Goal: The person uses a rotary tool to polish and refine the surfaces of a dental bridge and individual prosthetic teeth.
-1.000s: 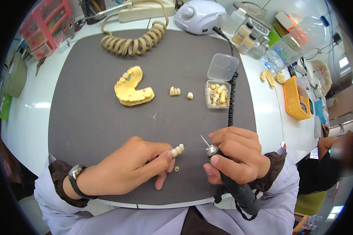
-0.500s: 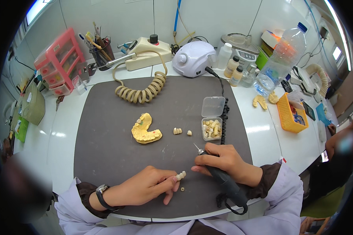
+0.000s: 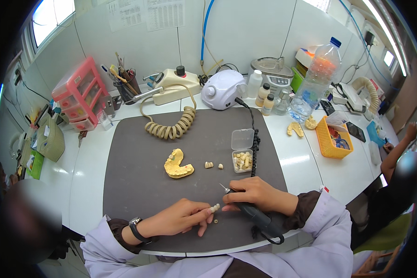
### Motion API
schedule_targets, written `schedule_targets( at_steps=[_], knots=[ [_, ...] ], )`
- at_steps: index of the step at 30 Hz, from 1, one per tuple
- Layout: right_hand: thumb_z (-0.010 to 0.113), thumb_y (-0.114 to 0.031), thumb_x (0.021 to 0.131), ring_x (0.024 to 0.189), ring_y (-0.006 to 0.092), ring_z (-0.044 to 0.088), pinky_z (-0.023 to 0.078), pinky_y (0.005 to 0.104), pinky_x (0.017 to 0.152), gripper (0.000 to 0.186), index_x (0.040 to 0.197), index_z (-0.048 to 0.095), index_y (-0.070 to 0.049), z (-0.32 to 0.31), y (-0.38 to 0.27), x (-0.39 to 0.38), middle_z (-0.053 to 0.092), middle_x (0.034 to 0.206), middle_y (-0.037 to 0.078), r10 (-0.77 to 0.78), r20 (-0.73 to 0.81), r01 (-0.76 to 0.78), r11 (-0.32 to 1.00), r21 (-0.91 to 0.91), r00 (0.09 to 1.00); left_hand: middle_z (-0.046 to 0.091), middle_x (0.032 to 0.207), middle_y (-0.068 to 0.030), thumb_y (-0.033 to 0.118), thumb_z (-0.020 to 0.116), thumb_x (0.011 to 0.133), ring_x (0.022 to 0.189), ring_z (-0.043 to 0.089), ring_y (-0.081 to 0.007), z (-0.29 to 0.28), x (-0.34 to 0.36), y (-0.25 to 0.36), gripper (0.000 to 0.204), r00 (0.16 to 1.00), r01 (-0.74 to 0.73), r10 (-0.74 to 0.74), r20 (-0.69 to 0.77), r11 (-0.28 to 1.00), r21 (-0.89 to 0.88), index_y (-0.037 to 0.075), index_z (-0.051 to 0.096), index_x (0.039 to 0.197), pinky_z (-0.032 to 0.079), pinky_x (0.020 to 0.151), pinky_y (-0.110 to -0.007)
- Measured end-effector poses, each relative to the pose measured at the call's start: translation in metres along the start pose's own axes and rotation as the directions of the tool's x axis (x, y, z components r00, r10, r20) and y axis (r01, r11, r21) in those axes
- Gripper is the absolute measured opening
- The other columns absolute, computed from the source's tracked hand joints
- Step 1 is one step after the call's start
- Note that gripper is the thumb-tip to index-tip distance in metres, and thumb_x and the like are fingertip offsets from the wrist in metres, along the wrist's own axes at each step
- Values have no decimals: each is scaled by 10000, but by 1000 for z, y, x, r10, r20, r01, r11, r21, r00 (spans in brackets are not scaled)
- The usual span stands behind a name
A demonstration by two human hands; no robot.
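My left hand (image 3: 190, 215) pinches a short row of white dental crowns (image 3: 214, 208) between thumb and index finger, above the grey mat (image 3: 134, 185). Just right of it, my right hand (image 3: 252, 194) grips a black rotary handpiece (image 3: 259, 218) whose thin metal bur points up and left. A small round piece (image 3: 216, 221) lies below the held crowns. Farther up the mat are a yellow dental cast (image 3: 177, 169), two small crown pieces (image 3: 209, 165) and an open clear box (image 3: 242, 162) of tooth-coloured pieces.
A coiled beige hose (image 3: 169, 128), white control unit (image 3: 220, 90), bottles (image 3: 262, 96), large plastic bottle (image 3: 312, 83) and pink drawers (image 3: 74, 97) line the back. A yellow basket (image 3: 333, 141) stands right. Other people sit at both sides (image 3: 394, 185).
The view has tilted up, showing more of the back wall and placing the desk's items lower and smaller. Both hands still hold their objects, with little visible movement.
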State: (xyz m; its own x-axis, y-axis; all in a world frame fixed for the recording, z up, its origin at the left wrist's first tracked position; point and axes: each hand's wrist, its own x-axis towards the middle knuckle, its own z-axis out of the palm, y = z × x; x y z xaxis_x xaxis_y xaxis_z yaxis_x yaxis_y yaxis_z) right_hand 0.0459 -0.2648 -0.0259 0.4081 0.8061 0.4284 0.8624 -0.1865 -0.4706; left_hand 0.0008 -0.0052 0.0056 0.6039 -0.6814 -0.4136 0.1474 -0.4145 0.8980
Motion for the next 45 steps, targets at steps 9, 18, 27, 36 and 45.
schedule_targets(
  at_steps=[9,18,27,36,45],
  knots=[
    [704,-273,909,624,252,576,437,387,537,184,942,613,-116,2,4,-2,493,807,67,-21,-9,21,1000,-4,1000,699,718,-29,278,461,1066,476,464,-59,1,1,0,295,1000,-1,1,-1,1000,-9,33,597,971,366,468,-221],
    [693,-286,911,591,245,568,451,377,533,181,967,624,-128,-2,2,-6,498,810,61,-66,-36,62,993,-96,997,688,711,-56,269,409,1079,488,449,-66,3,3,2,329,1000,6,-6,-4,1000,-2,23,580,944,380,479,-220],
    [716,-216,888,565,200,554,430,351,474,124,918,646,-118,-15,10,-8,473,712,36,-88,-88,68,976,-208,992,683,706,-64,282,326,1098,502,431,-72,-3,4,1,400,997,72,-69,35,991,-116,20,582,938,411,490,-213],
    [701,-216,896,591,217,579,451,359,501,121,924,629,-123,-9,14,-10,506,750,40,-21,-45,16,992,-123,999,682,721,-63,281,324,1101,529,441,-67,-6,4,1,401,997,63,-56,58,991,-121,17,585,949,426,498,-215],
    [729,-213,876,589,218,559,437,360,504,133,922,652,-115,-9,16,-11,498,714,37,14,-20,-16,993,-114,1000,671,696,-29,329,335,1101,498,439,-65,-5,5,-1,412,998,18,-12,59,994,-109,30,569,940,405,491,-213]
  ],
)
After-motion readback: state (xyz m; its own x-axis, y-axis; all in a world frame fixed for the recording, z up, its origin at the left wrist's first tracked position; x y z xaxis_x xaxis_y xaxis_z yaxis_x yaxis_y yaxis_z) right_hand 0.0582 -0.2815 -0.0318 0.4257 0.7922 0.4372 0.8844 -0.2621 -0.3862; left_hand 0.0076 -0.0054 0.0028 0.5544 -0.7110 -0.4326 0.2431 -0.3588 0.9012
